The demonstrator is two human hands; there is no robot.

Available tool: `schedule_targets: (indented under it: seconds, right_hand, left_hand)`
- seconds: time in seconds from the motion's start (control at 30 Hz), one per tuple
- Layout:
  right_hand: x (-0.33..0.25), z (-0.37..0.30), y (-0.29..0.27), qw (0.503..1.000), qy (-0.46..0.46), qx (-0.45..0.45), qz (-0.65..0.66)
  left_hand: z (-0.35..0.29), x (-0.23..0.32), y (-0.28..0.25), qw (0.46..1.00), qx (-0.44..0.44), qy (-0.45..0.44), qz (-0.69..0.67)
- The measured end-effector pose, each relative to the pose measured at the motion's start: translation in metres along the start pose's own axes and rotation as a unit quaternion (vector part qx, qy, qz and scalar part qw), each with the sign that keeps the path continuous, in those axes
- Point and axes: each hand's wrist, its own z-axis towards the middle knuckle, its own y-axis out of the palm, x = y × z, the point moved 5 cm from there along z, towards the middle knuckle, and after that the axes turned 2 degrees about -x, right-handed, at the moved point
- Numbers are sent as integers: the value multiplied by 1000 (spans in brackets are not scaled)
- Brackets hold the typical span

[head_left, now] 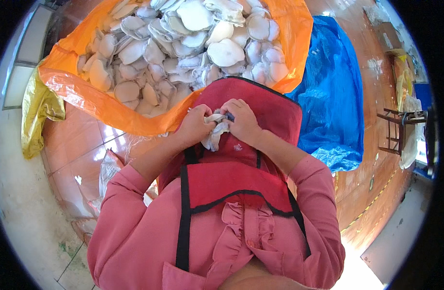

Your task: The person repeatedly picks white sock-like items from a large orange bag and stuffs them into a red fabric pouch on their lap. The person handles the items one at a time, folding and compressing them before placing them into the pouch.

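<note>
Over the lap of my red apron (265, 108), both of my hands work close together on a small white padded fabric piece (212, 140). My left hand (196, 125) pinches its left side, fingers closed. My right hand (242, 122) is closed on its right side. A small dark thing (229, 117) shows at the right fingertips; its kind I cannot make out. Just beyond my hands, a heap of similar white rounded padded pieces (225, 52) lies in a large, spread-out orange plastic sack (149, 122).
A blue plastic sheet (332, 92) lies to the right of the orange sack. At the left, a yellow sack (38, 108) rests by the wall. A dark wooden stool (401, 126) stands far right on the tiled floor (77, 150). A whitish bag (109, 169) lies by my left arm.
</note>
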Motion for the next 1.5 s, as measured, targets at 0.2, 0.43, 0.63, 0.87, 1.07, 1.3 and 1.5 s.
schedule_targets:
  seconds: [0.2,0.43,0.63,0.87,1.07,1.3,1.5]
  right_hand:
    - [7,-9,-10,984,-65,-146,84]
    - [6,2,-4,989,13,-130,72]
    - [10,0,-1,995,3,-84,55]
    - [-10,24,9,992,-54,-80,-85]
    - [-2,34,10,979,27,-199,34]
    - [22,32,8,944,95,-254,190]
    - [28,32,18,971,65,-181,141]
  left_hand:
    - [-5,3,6,992,62,89,72]
    - [-4,-1,0,984,123,109,69]
    - [-2,-13,-15,994,-61,30,-89]
    - [13,-19,-21,970,-182,-125,-100]
    - [9,-12,-23,975,-168,-108,-96]
    - [-1,-24,-15,990,-76,17,-120]
    - [-2,-4,-28,993,-99,52,-48]
